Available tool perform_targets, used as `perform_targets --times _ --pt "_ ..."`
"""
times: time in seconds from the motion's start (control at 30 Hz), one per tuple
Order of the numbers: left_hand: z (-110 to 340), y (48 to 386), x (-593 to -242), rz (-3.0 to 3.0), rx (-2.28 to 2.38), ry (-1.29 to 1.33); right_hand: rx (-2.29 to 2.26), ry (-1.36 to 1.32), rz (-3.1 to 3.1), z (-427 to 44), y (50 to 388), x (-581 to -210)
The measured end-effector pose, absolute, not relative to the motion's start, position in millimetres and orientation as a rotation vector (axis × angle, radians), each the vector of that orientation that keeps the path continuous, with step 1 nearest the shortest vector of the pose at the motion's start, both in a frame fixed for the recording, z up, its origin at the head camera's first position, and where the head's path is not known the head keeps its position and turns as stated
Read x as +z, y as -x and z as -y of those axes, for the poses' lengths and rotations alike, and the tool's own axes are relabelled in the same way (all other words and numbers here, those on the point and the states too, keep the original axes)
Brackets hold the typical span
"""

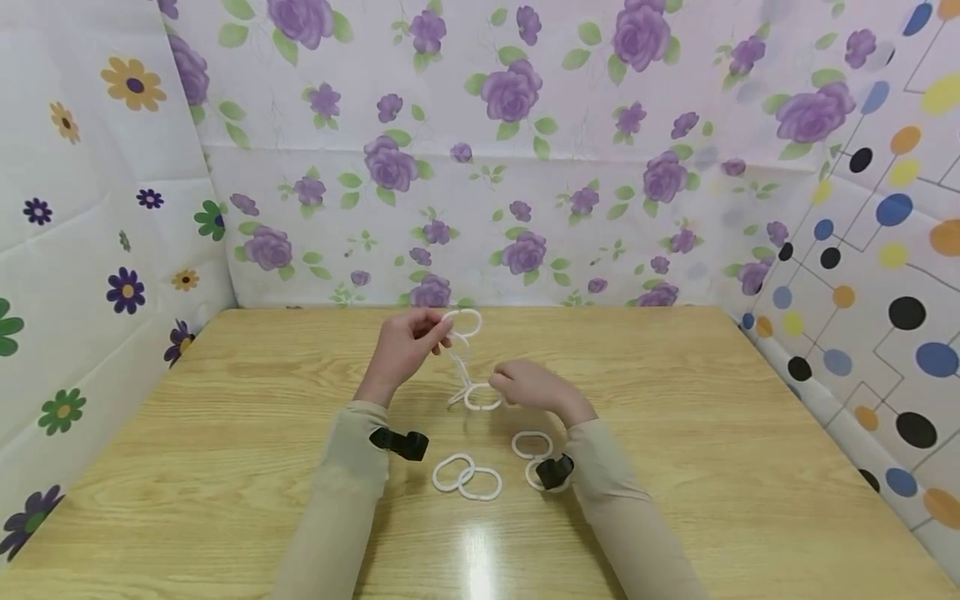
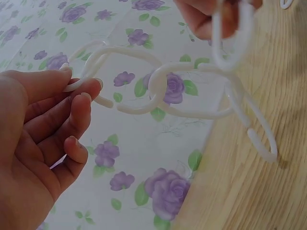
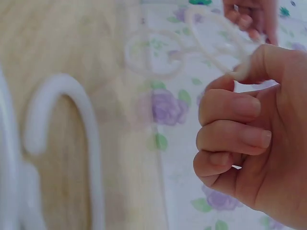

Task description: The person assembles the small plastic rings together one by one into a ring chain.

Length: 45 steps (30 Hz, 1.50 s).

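My left hand (image 1: 401,346) pinches the top end of a chain of white plastic links (image 2: 196,115) between thumb and fingers. The chain slants down from it, and its lower end hangs above the wooden table. My right hand (image 1: 536,386) pinches a white oval link (image 1: 482,408) between thumb and forefinger, its other fingers curled in. In the left wrist view this link (image 2: 218,43) overlaps the chain's lower end; whether it is hooked through cannot be told. The chain links have small gaps in their sides.
On the wooden table (image 1: 225,467), two joined white links (image 1: 480,498) lie between the forearms. Another pair (image 1: 532,432) lies by the right wrist, partly hidden by the black wrist camera (image 1: 555,472). A flowered cloth (image 1: 465,217) hangs behind the table, with patterned sheets at both sides.
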<state>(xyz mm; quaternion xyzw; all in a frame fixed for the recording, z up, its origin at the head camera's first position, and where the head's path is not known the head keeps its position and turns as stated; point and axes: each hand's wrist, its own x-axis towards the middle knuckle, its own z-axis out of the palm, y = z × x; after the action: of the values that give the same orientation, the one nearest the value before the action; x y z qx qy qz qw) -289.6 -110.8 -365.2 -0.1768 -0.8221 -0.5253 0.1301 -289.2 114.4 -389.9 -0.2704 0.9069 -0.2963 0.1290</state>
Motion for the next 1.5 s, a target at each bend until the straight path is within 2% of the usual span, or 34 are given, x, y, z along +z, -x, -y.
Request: perform_targets --times 0.57,0.87,1.23,1.5 --pt "105 293 -374 2.504 -1.54 0.472 -1.048 0.661 -2.669 -147 299 -383" --pt "102 295 -380 2.571 -1.519 0.466 -1.296 0.585 -2.603 -152 302 -381" --pt "93 294 -383 2.611 -1.483 0.548 -1.233 0.656 -2.541 -153 299 -379" --pt "91 293 -381 2.666 -1.429 0.582 -1.349 0.577 -2.624 -153 297 -372"
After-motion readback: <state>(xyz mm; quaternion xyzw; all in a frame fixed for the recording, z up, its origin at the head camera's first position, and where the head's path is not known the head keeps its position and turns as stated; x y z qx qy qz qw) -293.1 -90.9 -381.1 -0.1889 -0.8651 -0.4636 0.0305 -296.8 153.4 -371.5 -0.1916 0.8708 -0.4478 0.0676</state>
